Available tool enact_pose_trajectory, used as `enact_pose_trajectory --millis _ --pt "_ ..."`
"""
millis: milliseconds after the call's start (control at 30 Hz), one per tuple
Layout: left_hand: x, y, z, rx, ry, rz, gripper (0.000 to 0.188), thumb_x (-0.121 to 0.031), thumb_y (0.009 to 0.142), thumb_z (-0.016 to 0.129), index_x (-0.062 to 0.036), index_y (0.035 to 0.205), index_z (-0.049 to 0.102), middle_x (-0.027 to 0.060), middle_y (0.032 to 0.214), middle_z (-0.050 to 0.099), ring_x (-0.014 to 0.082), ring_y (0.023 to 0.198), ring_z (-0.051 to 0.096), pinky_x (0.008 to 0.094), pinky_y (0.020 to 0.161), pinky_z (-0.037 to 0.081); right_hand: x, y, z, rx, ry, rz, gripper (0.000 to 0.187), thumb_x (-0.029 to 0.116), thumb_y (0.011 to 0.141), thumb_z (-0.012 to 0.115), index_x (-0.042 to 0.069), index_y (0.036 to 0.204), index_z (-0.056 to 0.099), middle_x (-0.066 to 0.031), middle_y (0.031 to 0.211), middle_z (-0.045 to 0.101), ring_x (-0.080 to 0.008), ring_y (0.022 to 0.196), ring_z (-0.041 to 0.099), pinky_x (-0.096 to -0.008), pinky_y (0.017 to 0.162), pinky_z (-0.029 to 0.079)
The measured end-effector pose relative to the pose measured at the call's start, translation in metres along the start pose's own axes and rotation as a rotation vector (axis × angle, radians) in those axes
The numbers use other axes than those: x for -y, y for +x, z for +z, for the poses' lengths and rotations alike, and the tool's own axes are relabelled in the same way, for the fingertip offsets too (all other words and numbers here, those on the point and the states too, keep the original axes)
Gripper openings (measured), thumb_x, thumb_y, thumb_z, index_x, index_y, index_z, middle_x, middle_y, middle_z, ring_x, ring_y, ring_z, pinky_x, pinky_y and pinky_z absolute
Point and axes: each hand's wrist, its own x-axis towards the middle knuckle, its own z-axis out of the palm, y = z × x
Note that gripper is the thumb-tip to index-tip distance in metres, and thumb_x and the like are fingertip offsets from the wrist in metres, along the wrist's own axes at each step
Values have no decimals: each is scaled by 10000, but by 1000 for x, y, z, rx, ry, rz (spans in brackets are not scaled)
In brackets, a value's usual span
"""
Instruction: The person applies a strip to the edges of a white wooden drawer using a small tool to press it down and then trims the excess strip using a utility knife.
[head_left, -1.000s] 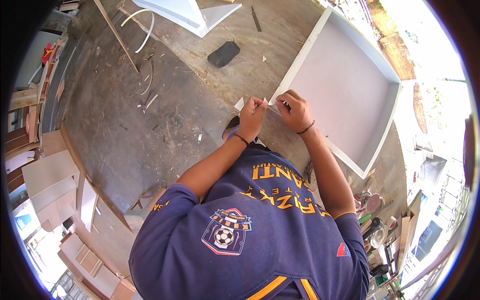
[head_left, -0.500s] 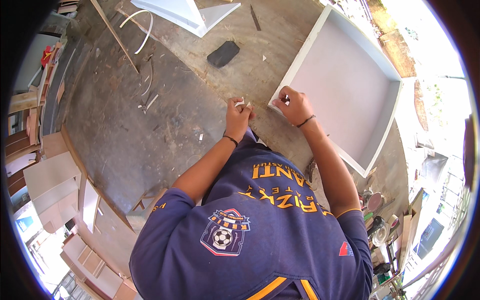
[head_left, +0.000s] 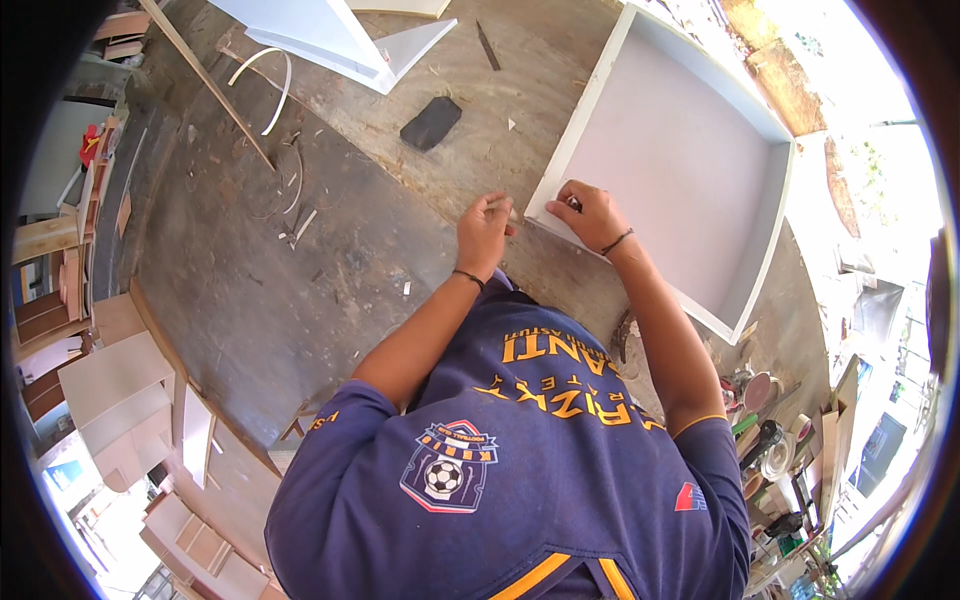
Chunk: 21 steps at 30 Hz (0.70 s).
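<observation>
A shallow white open box (head_left: 690,160), like a drawer or tray, lies on the worktable at the right. Over its near left corner, my right hand (head_left: 594,216) has its fingers curled together against the rim; whatever they pinch is hidden. Just left of that corner, my left hand (head_left: 484,236) is closed in a pinch. A small pale sliver shows at its fingertips, too small to name. The two hands are a short gap apart.
A dark block (head_left: 431,123) lies beyond my left hand, with a thin dark blade-like strip (head_left: 488,46) farther off. White panels (head_left: 330,40) stand at the far edge. A curled white strip (head_left: 283,85), a long wooden stick (head_left: 210,85) and scraps lie left. Tools (head_left: 770,440) crowd the lower right.
The white bits showing at my left fingertips are now mostly out of sight, and that hand has turned slightly. My right hand stays at the box corner. The whole view has shifted a little.
</observation>
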Motion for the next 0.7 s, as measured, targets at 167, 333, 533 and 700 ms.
enact_pose_trajectory --millis 167,333,533,700 --pt "20 5 -7 -97 332 209 326 -223 925 638 14 1149 639 133 909 671 163 745 638 313 707 511 4 -11 3 -16 -27 26 310 337 812 737 35 840 674 -152 777 685 -329 761 668 -399 697 516" --pt "23 3 7 -41 75 335 325 -245 901 680 21 1087 671 131 896 694 168 815 636 320 798 500 -1 -12 7 -56 0 -14 307 332 803 742 34 837 675 -161 785 691 -334 761 674 -403 701 523" --pt "12 2 12 185 148 165 259 -246 951 645 3 1018 672 7 907 677 48 832 578 224 738 465 -3 -15 9 -125 39 -51 279 293 805 745 28 859 678 -170 778 692 -337 731 679 -398 678 527" --pt "35 5 16 188 -96 161 241 -232 949 648 -4 1025 653 -13 887 657 46 810 562 210 750 454 -2 -16 6 -95 47 -105 222 224 831 724 14 880 670 -156 767 688 -280 676 665 -362 640 515"
